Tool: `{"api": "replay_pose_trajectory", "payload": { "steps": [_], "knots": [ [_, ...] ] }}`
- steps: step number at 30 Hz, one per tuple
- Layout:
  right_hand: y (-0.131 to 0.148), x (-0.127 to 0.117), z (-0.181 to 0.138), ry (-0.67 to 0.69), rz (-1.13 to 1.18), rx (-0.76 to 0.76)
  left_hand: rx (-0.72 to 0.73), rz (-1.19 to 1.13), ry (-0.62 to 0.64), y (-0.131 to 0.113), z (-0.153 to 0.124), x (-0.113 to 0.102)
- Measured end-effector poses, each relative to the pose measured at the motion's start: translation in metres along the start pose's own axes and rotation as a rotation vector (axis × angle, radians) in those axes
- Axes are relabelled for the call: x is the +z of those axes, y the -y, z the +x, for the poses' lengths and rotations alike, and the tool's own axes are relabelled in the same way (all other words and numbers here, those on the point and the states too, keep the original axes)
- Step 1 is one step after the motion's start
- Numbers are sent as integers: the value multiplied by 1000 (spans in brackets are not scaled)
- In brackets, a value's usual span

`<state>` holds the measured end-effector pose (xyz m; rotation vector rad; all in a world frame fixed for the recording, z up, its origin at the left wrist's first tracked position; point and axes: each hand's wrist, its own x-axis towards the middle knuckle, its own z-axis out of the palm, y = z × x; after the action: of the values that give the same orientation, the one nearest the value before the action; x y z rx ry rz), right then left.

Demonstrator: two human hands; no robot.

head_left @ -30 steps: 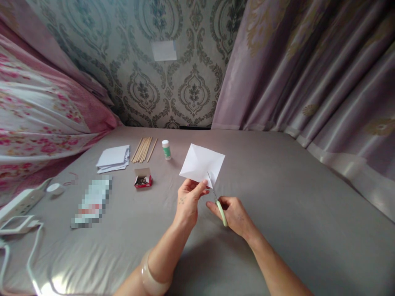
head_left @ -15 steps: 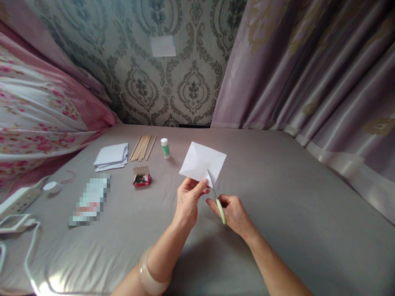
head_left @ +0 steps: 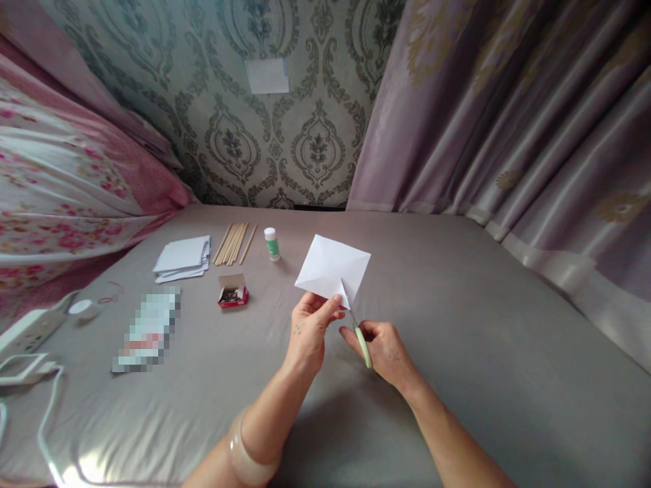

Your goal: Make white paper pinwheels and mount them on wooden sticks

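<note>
My left hand pinches the lower edge of a creased white paper square, holding it up over the grey sheet. My right hand grips light green scissors. The blades point up into the paper's bottom edge beside my left thumb, where a short slit shows. A pale bangle sits on my left forearm.
On the grey bed sheet lie a stack of white papers, wooden sticks, a small glue bottle, an open red box of pins and a blurred packet. A power strip and cable lie at left. Curtains hang at right.
The scissor blades have gone a little deeper into the paper's bottom edge. Both hands stay almost in place; the view shifted slightly.
</note>
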<state>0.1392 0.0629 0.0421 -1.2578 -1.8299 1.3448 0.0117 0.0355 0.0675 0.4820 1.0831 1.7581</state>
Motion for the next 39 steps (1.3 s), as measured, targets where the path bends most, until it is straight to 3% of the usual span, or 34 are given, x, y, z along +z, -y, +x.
{"api": "replay_pose_trajectory", "payload": {
  "steps": [31,35,39],
  "knots": [
    [-2,1,3,-31,-47,-52,-3,-25,11,3,4,-2],
    [4,-2,3,46,-87,-44,13,-42,12,5,7,-4],
    [9,-17,-5,230,-158,-37,17,-86,-22,4,11,-6]
  ]
}}
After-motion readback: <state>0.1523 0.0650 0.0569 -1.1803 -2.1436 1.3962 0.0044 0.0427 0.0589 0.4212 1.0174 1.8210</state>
